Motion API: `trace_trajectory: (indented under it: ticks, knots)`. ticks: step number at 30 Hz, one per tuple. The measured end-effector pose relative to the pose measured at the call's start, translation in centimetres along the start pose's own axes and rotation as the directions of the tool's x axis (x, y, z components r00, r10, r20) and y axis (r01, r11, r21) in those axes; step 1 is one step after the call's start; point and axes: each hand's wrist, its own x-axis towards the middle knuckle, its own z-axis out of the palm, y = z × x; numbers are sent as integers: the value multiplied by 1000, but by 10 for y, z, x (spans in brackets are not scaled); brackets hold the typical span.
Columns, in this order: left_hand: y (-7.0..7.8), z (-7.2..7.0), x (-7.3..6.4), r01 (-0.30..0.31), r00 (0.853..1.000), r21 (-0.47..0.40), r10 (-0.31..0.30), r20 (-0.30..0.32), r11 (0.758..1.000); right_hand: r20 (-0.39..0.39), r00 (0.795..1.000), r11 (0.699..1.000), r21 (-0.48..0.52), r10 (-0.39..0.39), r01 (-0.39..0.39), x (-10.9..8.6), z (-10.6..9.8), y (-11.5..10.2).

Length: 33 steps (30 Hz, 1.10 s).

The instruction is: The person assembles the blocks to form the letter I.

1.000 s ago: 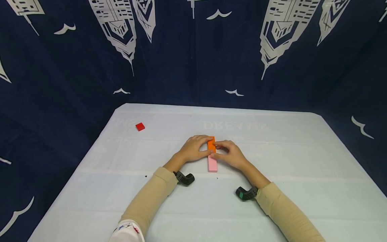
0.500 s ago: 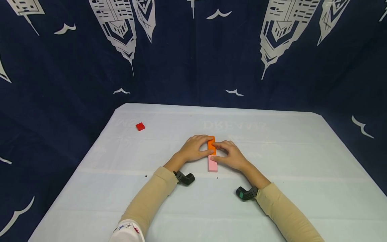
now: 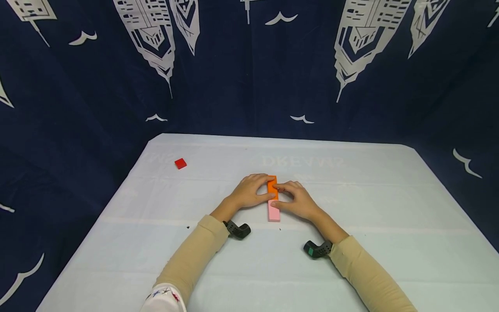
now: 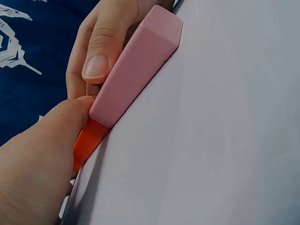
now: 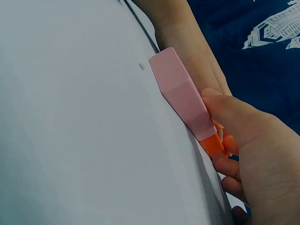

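Observation:
An orange block (image 3: 272, 189) and a pink block (image 3: 274, 213) lie end to end on the white table, the pink one nearer the person. My left hand (image 3: 249, 190) holds the orange block from the left, its thumb close to the joint and its fingers at the far end. From the right, my right hand (image 3: 295, 197) spans the joint, with a bent index finger on the orange block and the thumb on the pink block's near-joint end. In the left wrist view the pink block (image 4: 138, 65) shows its full length; the orange block (image 4: 89, 140) is partly hidden by the left hand.
A small red block (image 3: 180, 163) lies at the table's far left. The white table (image 3: 370, 195) runs back to a dark blue printed cloth (image 3: 249, 86). Black wrist devices (image 3: 238, 230) sit below both hands, near the table surface.
My right thumb has slid slightly toward me, from the joint onto the pink block, and the right index finger has shifted a little left over the orange block. My left hand stays put.

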Motion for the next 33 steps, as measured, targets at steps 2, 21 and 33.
trace_trajectory:
  ticks: [2, 21, 33]
  knots:
    - [0, 0, -1, 3, 1000, -4, -3, 5, 1000, -12, 1000, 1000, -6, -22, 22, 0, 1, 1]
    - [0, -11, 1, -7, 1000, -39, 8, 5, 999, 20, 1000, 1000, 8, 20, -20, 2, -1, -3]
    - [-23, -36, -9, 105, 993, -87, -110, -51, 991, 31, 998, 999, 7, 52, -53, 1, -1, -3]
